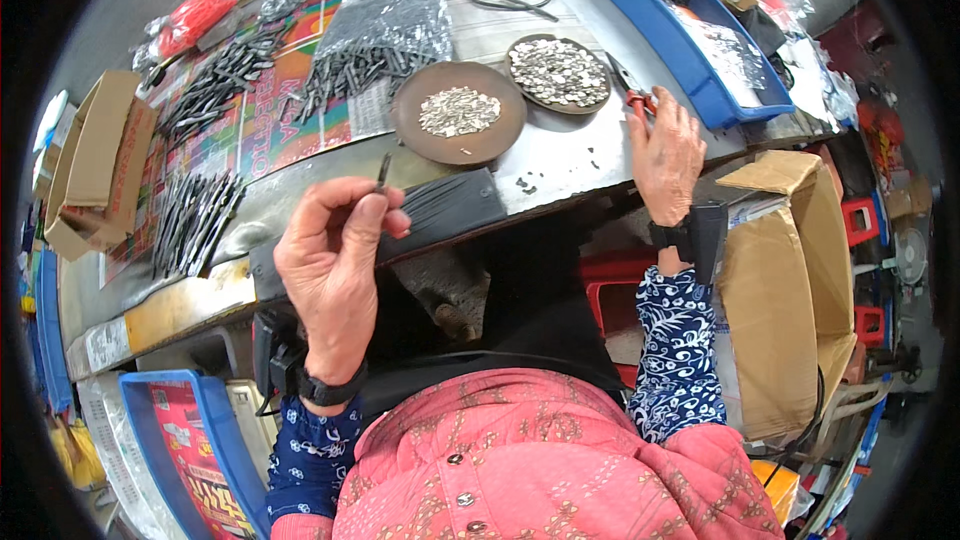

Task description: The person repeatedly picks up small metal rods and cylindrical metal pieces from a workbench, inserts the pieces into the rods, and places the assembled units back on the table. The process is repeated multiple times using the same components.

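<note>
In my left hand [330, 265], closed in a pinch, a slim dark stick-like piece [384, 170] stands nearly upright between thumb and fingertips. Below it lies a black block [470, 198] with thin lines across its top, at the table's near edge. My right hand [668, 162] is closed around the red handles of pliers [638, 100], whose slim jaws point away to the left. Ahead of my hands sit a brown dish [410, 105] with small silvery pieces and a darker dish [555, 110] heaped with similar bits. Dark crumbs [527, 185] lie near the block.
Slim black pieces [195, 225] lie in a row at left, with more piles [220, 90] behind. A clear plastic bag [395, 10] spills black pieces. A blue tray [690, 35] stands back right. Cardboard boxes [105, 150] flank the table, one large carton [775, 310] beside my right arm.
</note>
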Available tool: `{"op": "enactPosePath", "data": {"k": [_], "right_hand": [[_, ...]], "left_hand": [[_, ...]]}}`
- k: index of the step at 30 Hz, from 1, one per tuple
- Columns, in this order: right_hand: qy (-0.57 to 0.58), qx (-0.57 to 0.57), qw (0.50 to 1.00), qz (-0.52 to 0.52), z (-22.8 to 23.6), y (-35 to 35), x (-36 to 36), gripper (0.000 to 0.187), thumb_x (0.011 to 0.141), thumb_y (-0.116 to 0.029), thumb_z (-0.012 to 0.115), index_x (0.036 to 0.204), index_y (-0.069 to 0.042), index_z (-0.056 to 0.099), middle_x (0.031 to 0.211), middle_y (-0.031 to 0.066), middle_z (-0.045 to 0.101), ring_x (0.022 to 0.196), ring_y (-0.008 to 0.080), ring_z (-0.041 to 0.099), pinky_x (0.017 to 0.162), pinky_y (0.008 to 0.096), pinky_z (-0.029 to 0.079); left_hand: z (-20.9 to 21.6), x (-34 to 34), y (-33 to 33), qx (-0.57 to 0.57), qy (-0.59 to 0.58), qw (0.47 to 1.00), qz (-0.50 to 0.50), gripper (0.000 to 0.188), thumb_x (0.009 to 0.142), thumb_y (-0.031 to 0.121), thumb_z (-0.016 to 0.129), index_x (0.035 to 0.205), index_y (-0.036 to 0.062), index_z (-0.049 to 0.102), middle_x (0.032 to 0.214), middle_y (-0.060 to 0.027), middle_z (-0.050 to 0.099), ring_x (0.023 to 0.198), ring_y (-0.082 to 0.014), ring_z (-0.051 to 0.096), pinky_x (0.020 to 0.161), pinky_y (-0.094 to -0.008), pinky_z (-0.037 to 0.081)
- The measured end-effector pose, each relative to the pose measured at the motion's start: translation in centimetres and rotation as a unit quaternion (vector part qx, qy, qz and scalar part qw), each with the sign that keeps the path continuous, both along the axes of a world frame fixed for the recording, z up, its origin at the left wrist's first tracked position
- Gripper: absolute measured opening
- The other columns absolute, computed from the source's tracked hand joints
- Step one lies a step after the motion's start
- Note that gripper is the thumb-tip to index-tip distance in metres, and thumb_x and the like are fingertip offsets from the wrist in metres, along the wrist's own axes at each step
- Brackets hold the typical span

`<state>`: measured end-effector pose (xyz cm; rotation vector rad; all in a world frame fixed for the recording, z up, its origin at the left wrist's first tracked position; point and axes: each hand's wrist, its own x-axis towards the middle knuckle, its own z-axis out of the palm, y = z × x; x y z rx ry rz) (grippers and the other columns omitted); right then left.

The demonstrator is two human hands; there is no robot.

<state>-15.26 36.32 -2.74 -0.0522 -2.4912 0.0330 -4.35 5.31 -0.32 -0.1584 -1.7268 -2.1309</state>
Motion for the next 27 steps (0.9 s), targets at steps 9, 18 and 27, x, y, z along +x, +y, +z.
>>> {"op": "enactPosePath", "data": {"k": [9, 18, 27], "right_hand": [[0.053, -0.316, 0.946, 0.047, 3.6, -3.2, 3.6, 0.031, 0.090, -0.018, 0.061, 0.111, 0.003, 0.053, 0.092, 0.0181, 0.062, 0.084, 0.0286, 0.062, 0.075, 0.0376, 0.050], [0.092, -0.401, 0.791, 0.454, 8.3, -11.9, 8.5, 0.021, 0.083, -0.007, 0.067, 0.100, -0.001, 0.057, 0.094, 0.0087, 0.060, 0.084, 0.0180, 0.058, 0.071, 0.0292, 0.045], [0.082, -0.222, 0.848, 0.473, 10.9, -13.7, 9.3, 0.008, 0.081, -0.003, 0.060, 0.088, 0.001, 0.061, 0.098, 0.0145, 0.061, 0.088, 0.0232, 0.063, 0.076, 0.0327, 0.050]], "left_hand": [[-0.7, -0.5, -0.1, 0.027, 0.031, 0.999, -0.023, 0.008, 0.091, 0.003, 0.062, 0.097, -0.0013, 0.061, 0.086, -0.0074, 0.067, 0.070, -0.0084, 0.059, 0.066, -0.0211, 0.049], [-0.8, -0.5, -0.4, 0.039, 0.028, 0.998, -0.049, 0.007, 0.092, 0.006, 0.062, 0.095, -0.0007, 0.061, 0.082, -0.0057, 0.067, 0.068, -0.0064, 0.056, 0.064, -0.0193, 0.047], [-1.1, -0.5, -0.5, 0.043, 0.027, 0.997, -0.055, 0.008, 0.091, 0.006, 0.063, 0.093, -0.0003, 0.060, 0.080, -0.0049, 0.066, 0.066, -0.0060, 0.054, 0.062, -0.0187, 0.045]]}}
